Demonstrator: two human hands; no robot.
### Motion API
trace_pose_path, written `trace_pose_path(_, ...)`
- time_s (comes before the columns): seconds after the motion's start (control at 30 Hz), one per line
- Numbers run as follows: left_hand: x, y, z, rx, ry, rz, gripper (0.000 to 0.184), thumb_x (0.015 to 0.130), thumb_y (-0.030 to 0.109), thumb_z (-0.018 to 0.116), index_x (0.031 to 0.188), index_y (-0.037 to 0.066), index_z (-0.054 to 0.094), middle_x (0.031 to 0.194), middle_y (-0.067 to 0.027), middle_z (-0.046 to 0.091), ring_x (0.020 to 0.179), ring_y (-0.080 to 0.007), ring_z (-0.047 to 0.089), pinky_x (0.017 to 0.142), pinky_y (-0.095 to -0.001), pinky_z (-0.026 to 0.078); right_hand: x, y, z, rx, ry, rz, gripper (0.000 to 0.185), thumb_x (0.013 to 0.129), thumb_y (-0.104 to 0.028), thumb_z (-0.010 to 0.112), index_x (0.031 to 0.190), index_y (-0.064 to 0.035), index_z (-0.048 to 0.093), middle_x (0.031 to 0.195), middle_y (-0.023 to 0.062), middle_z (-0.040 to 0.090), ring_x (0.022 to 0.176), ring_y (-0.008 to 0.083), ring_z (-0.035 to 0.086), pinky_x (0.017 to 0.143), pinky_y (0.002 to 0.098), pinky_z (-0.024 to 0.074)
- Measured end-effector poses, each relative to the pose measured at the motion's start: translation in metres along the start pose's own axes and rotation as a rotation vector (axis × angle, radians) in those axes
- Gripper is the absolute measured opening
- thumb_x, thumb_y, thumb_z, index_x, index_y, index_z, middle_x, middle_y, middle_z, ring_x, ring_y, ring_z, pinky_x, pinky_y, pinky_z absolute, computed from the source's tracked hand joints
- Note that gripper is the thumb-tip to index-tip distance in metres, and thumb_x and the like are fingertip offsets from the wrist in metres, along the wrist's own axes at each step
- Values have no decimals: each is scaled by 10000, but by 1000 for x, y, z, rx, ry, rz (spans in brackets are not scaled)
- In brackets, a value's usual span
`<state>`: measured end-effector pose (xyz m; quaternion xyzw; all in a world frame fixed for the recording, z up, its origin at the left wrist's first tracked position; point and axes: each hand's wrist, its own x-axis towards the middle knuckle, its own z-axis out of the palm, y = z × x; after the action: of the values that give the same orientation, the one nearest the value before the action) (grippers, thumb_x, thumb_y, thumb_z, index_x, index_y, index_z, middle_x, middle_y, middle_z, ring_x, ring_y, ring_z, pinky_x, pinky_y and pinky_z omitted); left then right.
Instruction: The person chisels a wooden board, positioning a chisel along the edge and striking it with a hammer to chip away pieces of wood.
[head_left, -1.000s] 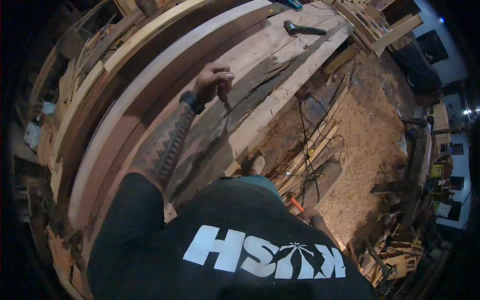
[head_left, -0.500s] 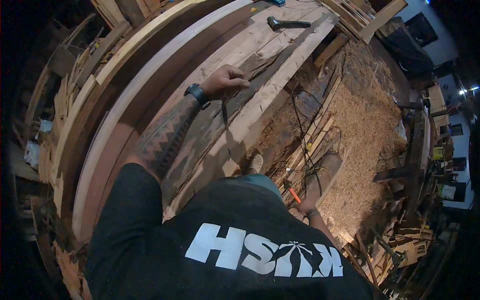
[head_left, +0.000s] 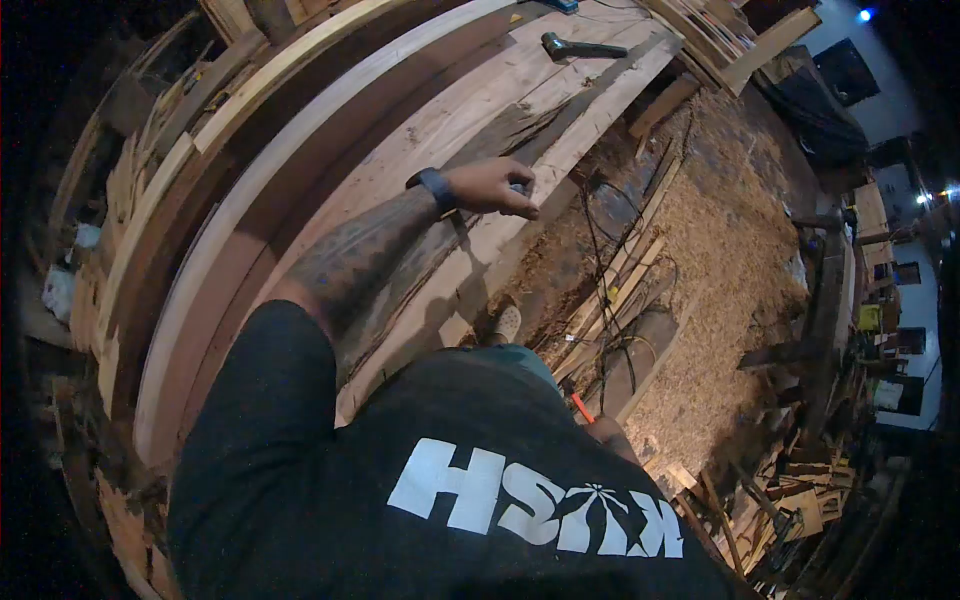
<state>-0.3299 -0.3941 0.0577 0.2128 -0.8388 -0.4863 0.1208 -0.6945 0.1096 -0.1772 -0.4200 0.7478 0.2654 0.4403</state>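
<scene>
My left hand [head_left: 495, 187], with a dark watch on its wrist, is over a long plank [head_left: 500, 235] with a rough dark edge. Its fingers are curled together, and a small bluish-grey bit shows between them, too little to name. At the lower right my right hand [head_left: 608, 434] is closed around a tool with an orange handle [head_left: 583, 407]. My body hides the rest of that tool and part of the hand. Below the left hand, my shoe [head_left: 508, 322] shows beside the plank.
Tall curved timbers [head_left: 235, 215] rise along the left. A dark tool with a thick head [head_left: 580, 47] lies on the boards farther up. Black cables [head_left: 600, 290] and loose wood strips [head_left: 625, 275] lie on the floor among wood shavings [head_left: 730, 270]. Scrap wood [head_left: 810, 500] is piled lower right.
My left hand has moved right and slightly down, out over the plank's pale edge. My right hand and the orange handle have shifted lower and are more hidden by my body.
</scene>
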Motion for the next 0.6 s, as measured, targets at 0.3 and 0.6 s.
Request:
trace_pose_path(0.3,-2,-2,75,33,763,-174,636,857,676,678,851,43,613,836,-182,625,819,-365,626,730,-472,487,17,-10,-5,-32,60,-30,568,807,-518,749,1083,-21,760,1074,250,746,1026,405,716,859,481,550)
trace_pose_path(0.6,-19,-21,100,209,308,295,321,796,325,795,970,113,627,929,-122,650,854,-379,642,716,-473,510,-17,3,-18,92,89,-44,579,851,-597,750,875,-19,746,829,202,732,772,340,724,689,479,562)
